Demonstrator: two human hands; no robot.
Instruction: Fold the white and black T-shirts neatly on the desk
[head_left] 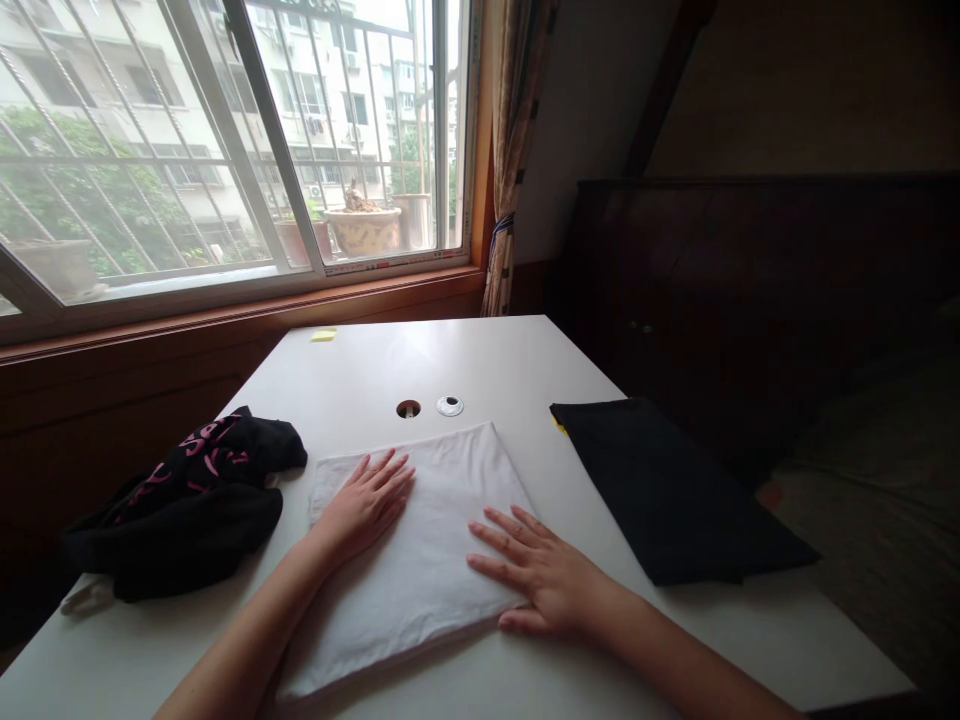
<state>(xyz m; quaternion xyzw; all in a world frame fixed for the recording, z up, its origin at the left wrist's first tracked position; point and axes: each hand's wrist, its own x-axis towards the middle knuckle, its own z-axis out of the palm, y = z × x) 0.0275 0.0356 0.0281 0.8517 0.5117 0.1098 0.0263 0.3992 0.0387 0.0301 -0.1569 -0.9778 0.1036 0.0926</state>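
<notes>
A folded white cloth (442,540) lies flat on the white table in front of me. My left hand (369,503) rests palm down on its left part, fingers stretched out. On the cloth's right edge lies my right hand (534,572), palm down with its fingers spread. To the left is a crumpled black garment (202,510) with pink print. A folded dark cloth (675,490) lies flat to the right, with a bit of yellow at its far left corner.
Beyond the white cloth, the table (480,350) has a round hole (409,409) and a round cap (450,405). A yellow sticky note (324,335) is near the far left corner. Behind stand a barred window and a curtain (510,170); dark furniture (720,300) is at the right.
</notes>
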